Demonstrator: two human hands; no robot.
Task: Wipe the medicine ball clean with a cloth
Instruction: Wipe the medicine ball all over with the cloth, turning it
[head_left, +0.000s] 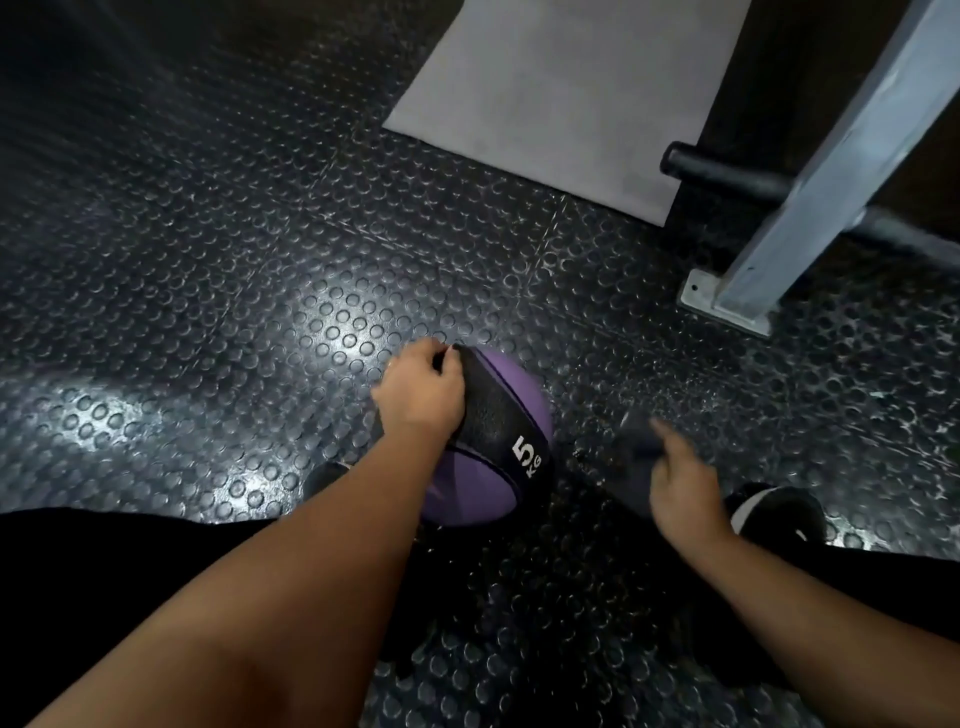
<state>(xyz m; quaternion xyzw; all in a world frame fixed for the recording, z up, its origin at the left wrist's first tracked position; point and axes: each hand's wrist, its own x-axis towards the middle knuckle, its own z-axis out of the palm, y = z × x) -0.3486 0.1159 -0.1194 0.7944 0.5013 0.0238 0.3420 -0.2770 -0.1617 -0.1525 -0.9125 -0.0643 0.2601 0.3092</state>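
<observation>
A purple and black medicine ball (511, 410) marked "5 KG" rests on the studded rubber floor between my feet. My left hand (421, 389) lies on the ball's upper left side, fingers curled over its black band. To the right of the ball, my right hand (680, 483) is blurred and holds a dark grey cloth (636, 452), which hangs just above the floor, apart from the ball.
A grey mat (561, 93) lies on the floor ahead. A grey steel post with a bolted base plate (727, 304) stands at the right, with a black bar (722, 174) sticking out behind it. My shoes (774, 512) flank the ball.
</observation>
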